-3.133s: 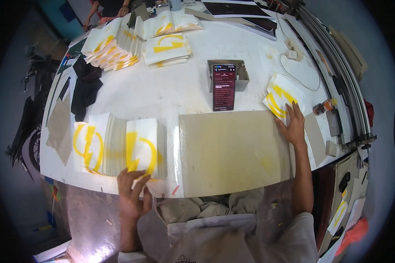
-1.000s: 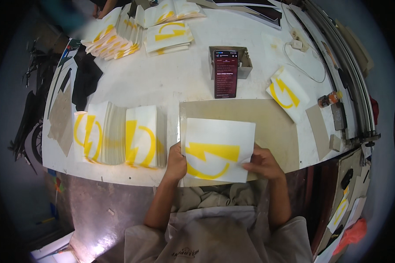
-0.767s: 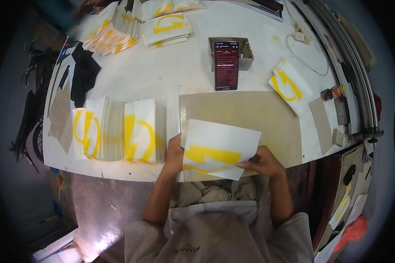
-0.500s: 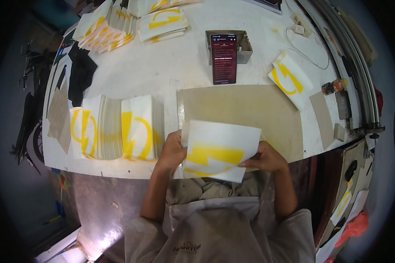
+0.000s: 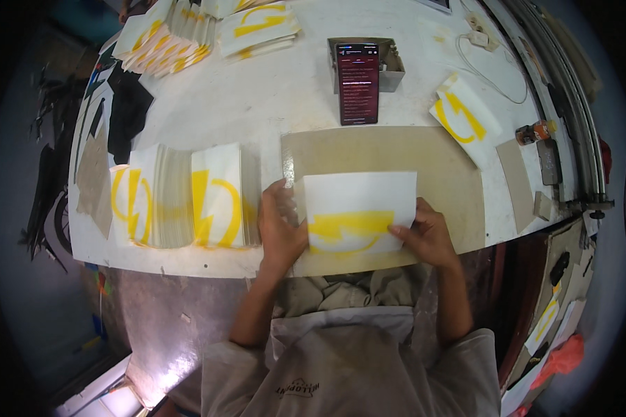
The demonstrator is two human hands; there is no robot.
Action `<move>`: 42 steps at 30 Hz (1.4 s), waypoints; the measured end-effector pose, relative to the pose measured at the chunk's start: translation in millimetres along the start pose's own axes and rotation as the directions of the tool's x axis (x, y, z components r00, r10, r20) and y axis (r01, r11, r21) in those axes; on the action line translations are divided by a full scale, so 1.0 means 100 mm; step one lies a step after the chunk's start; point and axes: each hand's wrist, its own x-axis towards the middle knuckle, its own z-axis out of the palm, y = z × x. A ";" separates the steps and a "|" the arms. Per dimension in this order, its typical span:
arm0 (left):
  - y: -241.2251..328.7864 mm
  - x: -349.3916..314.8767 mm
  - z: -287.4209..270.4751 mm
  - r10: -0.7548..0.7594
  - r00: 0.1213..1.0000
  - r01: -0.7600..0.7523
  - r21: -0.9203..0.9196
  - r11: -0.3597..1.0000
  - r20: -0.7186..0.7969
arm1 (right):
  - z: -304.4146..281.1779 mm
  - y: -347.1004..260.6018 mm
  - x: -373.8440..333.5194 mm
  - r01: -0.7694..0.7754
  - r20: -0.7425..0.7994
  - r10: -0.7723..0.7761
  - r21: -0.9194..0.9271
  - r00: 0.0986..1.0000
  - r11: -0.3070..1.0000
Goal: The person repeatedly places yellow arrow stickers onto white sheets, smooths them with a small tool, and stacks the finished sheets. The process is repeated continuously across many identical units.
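A white sheet (image 5: 360, 194) with a yellow printed shape, its yellow part on the side toward me, is held above the beige board (image 5: 382, 149) on the table. My left hand (image 5: 282, 226) is at the sheet's left edge, thumb against it and some fingers raised beyond. My right hand (image 5: 428, 236) grips the lower right edge, thumb on top and fingers behind. Whether this is one sheet or several layers, I cannot tell. To the left of my left hand stand thick stacks of similar printed paper (image 5: 215, 198), leaning in a row.
A phone (image 5: 359, 83) with a lit screen leans on a grey metal box (image 5: 393, 73). Another printed piece (image 5: 464, 118) lies at the right, near a small bottle (image 5: 533, 132) and a white cable (image 5: 469, 64). More printed stacks (image 5: 261, 28) lie at the far left. A metal rail (image 5: 570, 104) runs along the right edge.
The sheet has moved away from me over the board, and its tilt has levelled out. Both hands have moved with it, still at its sides.
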 end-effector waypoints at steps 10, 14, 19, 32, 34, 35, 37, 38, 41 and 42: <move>0.02 -0.26 -0.12 -0.281 0.849 0.492 -0.472 0.731 0.448 | 0.11 -0.15 -0.04 -0.219 -0.175 0.296 0.358 0.939 0.908; 0.04 -0.09 -0.16 -0.325 0.698 0.655 -0.387 0.649 0.638 | 0.08 -0.06 0.02 -0.261 -0.121 0.342 0.430 0.932 0.864; 0.04 -0.08 -0.17 -0.275 0.728 0.561 -0.314 0.766 0.628 | -0.07 0.08 0.06 -0.381 0.038 0.411 0.457 0.911 0.803; 0.02 0.32 0.10 -0.395 0.585 0.810 -0.478 0.340 0.708 | 0.02 0.17 0.36 -0.208 0.127 0.188 0.829 0.974 0.519; 0.18 0.32 0.09 -0.330 0.627 0.778 -0.592 0.212 0.706 | 0.05 0.12 0.31 -0.006 0.060 -0.071 0.808 0.996 0.589; 0.21 0.33 0.06 -0.270 0.640 0.767 -0.578 0.279 0.719 | 0.06 0.10 0.30 0.046 0.039 -0.111 0.738 0.993 0.673; 0.24 0.35 0.02 -0.172 0.666 0.699 -0.526 0.484 0.726 | 0.07 0.09 0.27 0.088 -0.010 -0.096 0.500 0.995 0.861; 0.23 0.36 -0.01 -0.138 0.687 0.625 -0.482 0.614 0.714 | 0.07 0.09 0.27 0.062 -0.045 -0.051 0.324 0.998 0.944; 0.10 0.26 -0.01 -0.120 0.788 0.341 -0.266 0.902 0.604 | 0.10 0.12 0.30 -0.163 -0.103 0.208 0.332 0.973 0.929; 0.06 0.24 0.03 -0.159 0.824 0.352 -0.271 0.896 0.544 | 0.11 0.10 0.32 -0.195 -0.117 0.237 0.294 0.964 0.936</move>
